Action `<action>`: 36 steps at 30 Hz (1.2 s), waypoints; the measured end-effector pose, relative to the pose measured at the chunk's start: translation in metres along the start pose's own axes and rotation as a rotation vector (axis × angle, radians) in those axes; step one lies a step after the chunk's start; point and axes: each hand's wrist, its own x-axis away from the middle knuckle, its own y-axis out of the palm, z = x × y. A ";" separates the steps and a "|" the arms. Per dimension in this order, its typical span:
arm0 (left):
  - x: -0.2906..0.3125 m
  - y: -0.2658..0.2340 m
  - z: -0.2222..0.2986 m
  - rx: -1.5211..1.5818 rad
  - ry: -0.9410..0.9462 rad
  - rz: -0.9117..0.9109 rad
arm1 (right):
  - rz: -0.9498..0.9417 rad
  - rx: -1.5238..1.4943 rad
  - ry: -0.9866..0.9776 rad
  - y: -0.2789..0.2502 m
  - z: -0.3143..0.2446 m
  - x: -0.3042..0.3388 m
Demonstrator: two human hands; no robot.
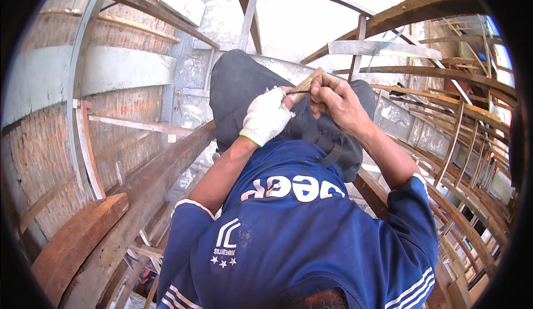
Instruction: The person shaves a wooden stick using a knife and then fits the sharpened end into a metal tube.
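Note:
Above my lap, both hands meet at a small, flat, light-brown piece of wood (pixel 307 82). My left hand (pixel 269 116) wears a white knit glove that leaves the fingertips bare, and its thumb and fingers are closed on the near end of the piece. Bare of any glove, my right hand (pixel 336 99) pinches the piece at its right side with curled fingers. The fingers cover part of it, and I cannot tell if a smaller thing is also in the right hand. Dark trousers (pixel 239 81) lie just behind the hands.
A thick wooden beam (pixel 161 162) slopes along my left, with a curved wood block (pixel 83 239) on its near end. A red-edged frame (pixel 88 148) stands beyond it. Long curved timbers (pixel 466 106) and slats crowd the right. A pale board (pixel 383 49) crosses ahead.

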 end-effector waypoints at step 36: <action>-0.021 0.030 0.000 -0.356 -0.082 -0.320 | 1.308 0.490 0.223 -0.325 0.123 -0.128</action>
